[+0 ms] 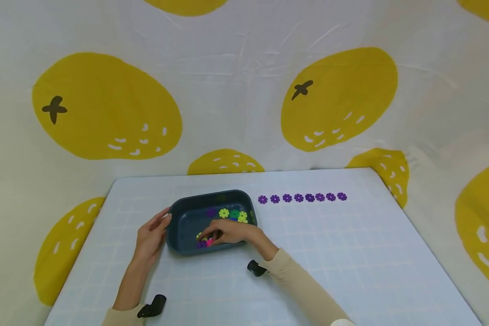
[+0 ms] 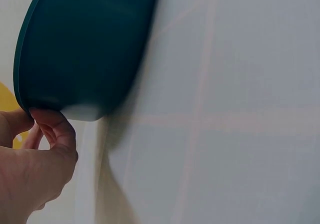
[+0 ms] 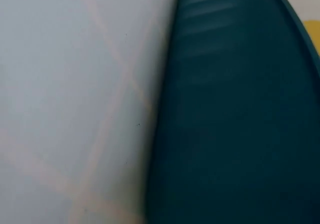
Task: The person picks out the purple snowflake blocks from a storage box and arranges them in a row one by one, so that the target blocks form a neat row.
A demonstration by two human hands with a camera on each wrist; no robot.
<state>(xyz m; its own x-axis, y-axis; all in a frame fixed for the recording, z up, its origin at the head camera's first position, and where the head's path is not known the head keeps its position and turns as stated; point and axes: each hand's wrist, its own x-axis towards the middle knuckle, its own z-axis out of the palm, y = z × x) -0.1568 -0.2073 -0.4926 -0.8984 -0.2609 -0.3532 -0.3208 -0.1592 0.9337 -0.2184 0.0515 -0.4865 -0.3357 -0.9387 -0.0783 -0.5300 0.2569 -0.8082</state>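
A dark teal tray (image 1: 186,228) holds flower-shaped plastic discs in yellow, green, purple, pink and blue. My left hand (image 1: 150,240) grips its left end; in the left wrist view, thumb and fingers of the left hand (image 2: 42,156) pinch the rim. Over the near wall reaches my right hand (image 1: 232,231), fingers bent down among a pink disc (image 1: 209,243), a purple disc (image 1: 201,245) and a yellow one. Whether it pinches a disc I cannot tell. Only the outer wall of the tray (image 3: 235,134) fills the right wrist view, with the hand hidden.
To the right of the tray, a row of several purple flower discs (image 1: 299,198) lies near the far edge of the white table (image 1: 350,253). A yellow-patterned curtain (image 1: 236,90) hangs behind and around the table.
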